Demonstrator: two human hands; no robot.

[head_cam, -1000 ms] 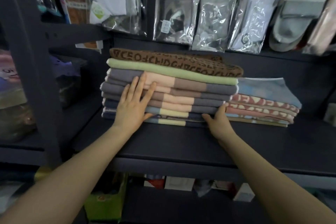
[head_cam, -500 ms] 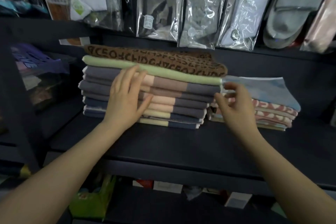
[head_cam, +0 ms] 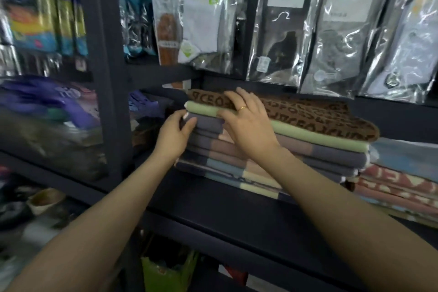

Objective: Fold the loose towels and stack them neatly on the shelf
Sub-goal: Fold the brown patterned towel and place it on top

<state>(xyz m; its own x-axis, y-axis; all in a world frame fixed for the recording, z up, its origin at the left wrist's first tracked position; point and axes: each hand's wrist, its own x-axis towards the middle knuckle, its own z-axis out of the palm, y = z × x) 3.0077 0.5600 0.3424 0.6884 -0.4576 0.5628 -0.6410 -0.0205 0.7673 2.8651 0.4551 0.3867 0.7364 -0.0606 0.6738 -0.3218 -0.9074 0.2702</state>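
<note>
A stack of folded towels (head_cam: 308,156) lies on the dark shelf (head_cam: 237,211): grey, pink and blue striped ones below, a green towel (head_cam: 320,138) above them, and a brown lettered towel (head_cam: 308,114) on top. My left hand (head_cam: 174,136) curls its fingers and thumb round the left end of the upper grey towels. My right hand (head_cam: 246,123), wearing a ring, lies across the stack's top left part. Its fingers are spread on the brown towel and its thumb sits at the green towel's front edge.
A lower pile of pink patterned towels with a blue one on top (head_cam: 403,180) sits right of the stack. Plastic-wrapped goods (head_cam: 331,31) hang just above. A dark upright post (head_cam: 111,78) stands at the left. A green box (head_cam: 166,272) is under the shelf.
My left hand slid from the stack's front face to its left end. My right hand rose from the gap between the piles onto the top of the stack. The view swung right.
</note>
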